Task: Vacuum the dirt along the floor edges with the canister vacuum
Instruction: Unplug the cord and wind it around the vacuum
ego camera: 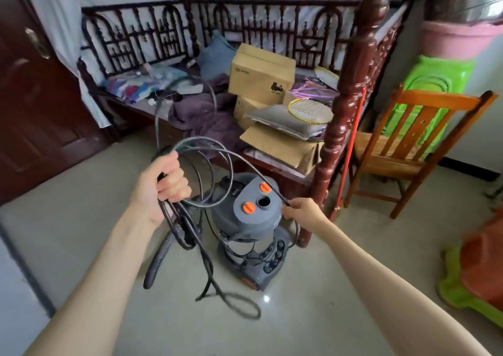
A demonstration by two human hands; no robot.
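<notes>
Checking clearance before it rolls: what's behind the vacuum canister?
Behind the vacuum canister stands the bed frame, with an open cardboard box at its edge. The floor right behind the canister is hidden by its body.

Two bare forearms enter from bottom edge, one from lower left, one from lower right. No sleeves in view on either arm; both uncovered from frame edge to wrist. Left hand [163, 184] bare: no glove, ring, watch or band visible. Right hand [300, 210] likewise bare, wrist unadorned. Fingernails too small and blurred to tell. Rest of body out of view.
</notes>
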